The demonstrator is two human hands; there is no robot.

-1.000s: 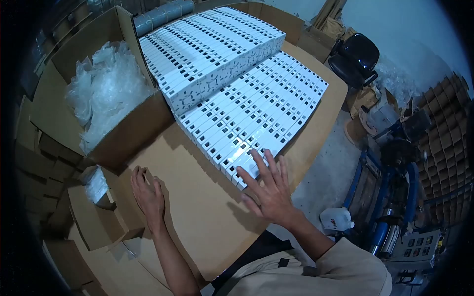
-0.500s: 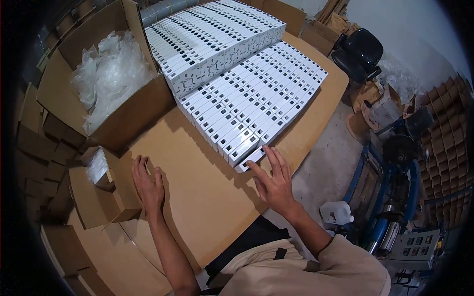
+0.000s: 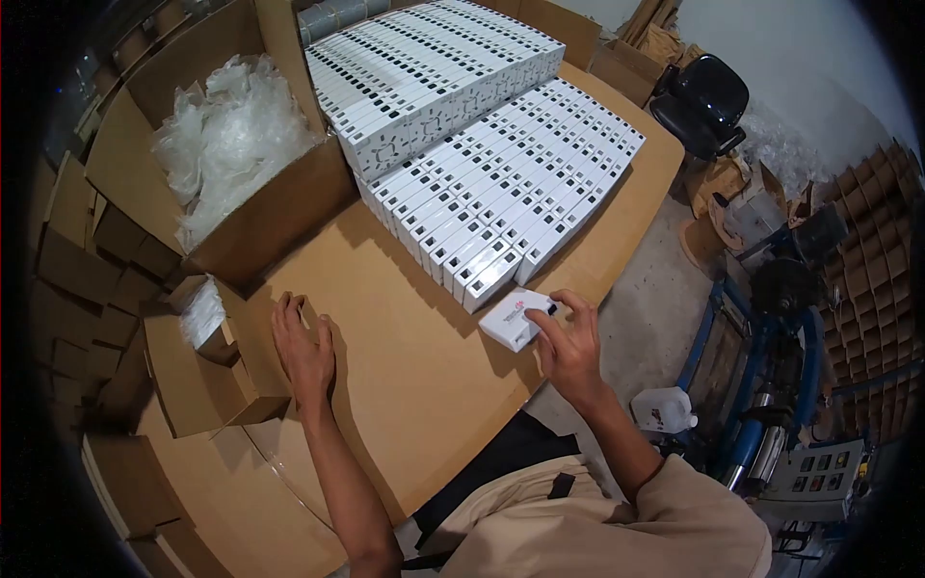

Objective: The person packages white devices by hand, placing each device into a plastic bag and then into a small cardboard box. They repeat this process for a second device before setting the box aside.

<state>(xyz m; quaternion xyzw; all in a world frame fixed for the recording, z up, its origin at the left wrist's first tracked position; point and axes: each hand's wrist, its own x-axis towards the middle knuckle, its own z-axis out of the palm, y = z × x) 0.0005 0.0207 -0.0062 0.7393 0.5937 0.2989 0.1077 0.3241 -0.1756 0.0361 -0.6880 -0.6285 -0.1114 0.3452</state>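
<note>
My right hand [image 3: 570,349] grips a small flat white plastic box [image 3: 513,319] by its right side, thumb and fingers around it. The box is tilted, showing a face with small red and dark print. Just beyond it stand tightly packed rows of similar white boxes [image 3: 501,193] on edge, dark square openings upward. A taller block of them [image 3: 434,58] rises behind. My left hand [image 3: 304,352] rests on the brown cardboard tabletop [image 3: 405,385], fingers apart and holding nothing. Close to its left is a small open carton [image 3: 212,385] with clear plastic bags [image 3: 203,313] inside.
A large open carton [image 3: 270,217] of crumpled clear plastic [image 3: 236,125] stands at the back left. Beyond the table's right edge are a black chair [image 3: 701,101], a white jug [image 3: 665,411] and a blue-framed machine [image 3: 752,385]. Cardboard dividers [image 3: 872,289] line the far right.
My right hand has pulled the white box away from the near end of the row toward me and turned its printed face up. My left hand stays at the small carton.
</note>
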